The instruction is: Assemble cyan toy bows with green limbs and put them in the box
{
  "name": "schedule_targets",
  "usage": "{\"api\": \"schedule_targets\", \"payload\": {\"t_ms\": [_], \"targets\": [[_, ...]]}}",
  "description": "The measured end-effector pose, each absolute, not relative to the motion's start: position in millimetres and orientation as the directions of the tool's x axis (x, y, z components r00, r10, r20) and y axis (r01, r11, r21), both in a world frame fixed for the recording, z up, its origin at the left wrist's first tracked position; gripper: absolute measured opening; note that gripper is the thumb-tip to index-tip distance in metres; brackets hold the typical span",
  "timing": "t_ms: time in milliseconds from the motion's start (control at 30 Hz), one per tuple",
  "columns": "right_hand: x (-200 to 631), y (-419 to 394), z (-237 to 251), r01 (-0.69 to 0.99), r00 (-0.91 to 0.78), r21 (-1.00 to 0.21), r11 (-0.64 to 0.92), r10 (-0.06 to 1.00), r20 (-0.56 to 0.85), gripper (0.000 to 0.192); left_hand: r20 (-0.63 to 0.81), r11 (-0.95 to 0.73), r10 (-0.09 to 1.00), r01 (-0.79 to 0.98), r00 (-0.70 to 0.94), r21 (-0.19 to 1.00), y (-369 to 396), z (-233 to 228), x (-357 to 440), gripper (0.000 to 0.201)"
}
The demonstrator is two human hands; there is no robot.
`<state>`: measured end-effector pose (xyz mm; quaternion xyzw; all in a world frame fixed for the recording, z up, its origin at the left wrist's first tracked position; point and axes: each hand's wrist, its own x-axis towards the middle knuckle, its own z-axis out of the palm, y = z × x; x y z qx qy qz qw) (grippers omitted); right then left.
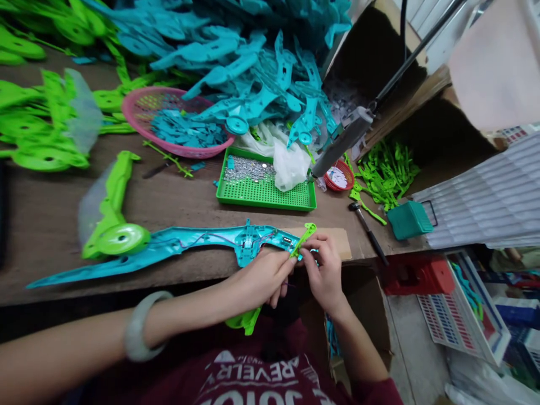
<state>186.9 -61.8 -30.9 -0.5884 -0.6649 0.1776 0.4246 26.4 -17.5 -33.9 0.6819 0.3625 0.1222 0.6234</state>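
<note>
One left hand (270, 273) grips one green strip (302, 239) at one blue shell (202, 237), near the worktop's (185, 199) front edge; the right hand (325, 270) is just beside, grip unclear. Open room separates shell from one green tray (261, 194).

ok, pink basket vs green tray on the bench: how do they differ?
Shape: the pink basket is rounded, the green tray rectangular.
Contents: the basket holds blue pieces, the tray small silvery bits.
Overlap: larger blue parts jut over the basket, white plastic over the tray.
Shared: both are perforated.
</note>
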Motion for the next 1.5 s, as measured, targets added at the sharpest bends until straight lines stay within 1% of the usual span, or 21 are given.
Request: {"api": "schedule_targets", "payload": {"t_ms": [167,267,433,567,667,733,767,833,900,933,1000,1067,1133,1200,1267,1300,1333,1367,1400,1433,1500], "targets": [[187,-61,-35,0.701,-0.021,-0.626,0.342,0.887,0.461,0.009,-0.222,0.002,0.666,0.296,0.712,0.955,-19,-34,26,0.044],[189,-60,-36,0.696,-0.067,-0.596,0.400,0.863,0.501,0.011,-0.195,-0.012,0.659,0.270,0.727,0.963,-21,-36,25,0.045],[193,-61,-30,0.671,-0.114,-0.634,0.385,0.898,0.426,0.012,-0.162,-0.068,0.700,0.291,0.695,0.954,-24,-47,26,0.046],[192,-66,-28,0.630,-0.022,-0.691,0.355,0.897,0.442,0.010,-0.140,-0.093,0.712,0.290,0.688,0.952,-27,-50,27,0.045],[188,-68,-32,0.498,0.165,-0.842,0.207,0.931,0.326,0.004,-0.204,-0.059,0.695,0.337,0.689,0.940,-30,-45,28,0.039],[185,-67,-35,0.306,0.276,-0.947,0.096,0.943,0.185,0.013,-0.214,-0.057,0.694,0.349,0.688,0.936,-32,-41,28,0.037],[184,-66,-37,0.198,0.287,-0.979,0.044,0.953,0.101,0.020,-0.206,-0.059,0.691,0.338,0.693,0.939,-33,-40,29,0.037],[185,-64,-39,0.036,0.212,-0.998,-0.052,0.976,-0.043,0.026,-0.187,-0.065,0.676,0.310,0.713,0.948,-32,-38,30,0.039],[191,-63,-40,-0.002,0.121,-0.995,-0.103,0.987,-0.102,0.022,-0.170,-0.109,0.651,0.313,0.740,0.944,-28,-35,29,0.042],[195,-62,-39,0.012,0.108,-0.996,-0.093,0.990,-0.091,0.020,-0.152,-0.162,0.640,0.326,0.753,0.931,-24,-33,28,0.043],[207,-64,-35,0.092,0.146,-0.996,-0.018,0.989,-0.004,0.019,-0.066,-0.299,0.667,0.348,0.742,0.888,-14,-28,23,0.042],[218,-66,-26,0.241,0.273,-0.963,0.118,0.944,0.184,0.017,0.085,-0.379,0.767,0.344,0.635,0.859,-2,-24,19,0.041],[225,-67,-11,0.429,0.389,-0.856,0.288,0.796,0.463,0.013,0.212,-0.356,0.863,0.253,0.459,0.900,10,-22,21,0.061],[225,-65,7,0.581,0.374,-0.677,0.453,0.589,0.716,0.009,0.238,-0.284,0.893,0.067,0.383,0.956,16,-23,32,0.088],[225,-57,24,0.658,0.274,-0.495,0.568,0.431,0.860,0.008,0.204,-0.178,0.859,-0.099,0.469,0.979,16,-24,51,0.105],[226,-52,30,0.681,0.258,-0.449,0.579,0.384,0.887,0.008,0.164,-0.105,0.821,-0.138,0.546,0.985,14,-23,60,0.106],[230,-46,35,0.697,0.285,-0.454,0.555,0.366,0.886,0.009,0.103,-0.024,0.780,-0.136,0.618,0.990,11,-21,68,0.101],[236,-39,36,0.696,0.352,-0.509,0.507,0.377,0.857,0.013,0.029,0.051,0.750,-0.102,0.660,0.993,7,-19,73,0.091],[244,-34,34,0.657,0.443,-0.604,0.452,0.418,0.794,0.017,-0.044,0.105,0.743,-0.051,0.668,0.993,4,-17,75,0.078],[255,-29,29,0.572,0.535,-0.719,0.395,0.485,0.692,0.020,-0.104,0.129,0.758,0.008,0.644,0.992,1,-15,75,0.064],[278,-23,10,0.294,0.633,-0.919,0.263,0.667,0.394,0.020,-0.135,0.075,0.829,0.130,0.543,0.989,-2,-15,68,0.044]]}}
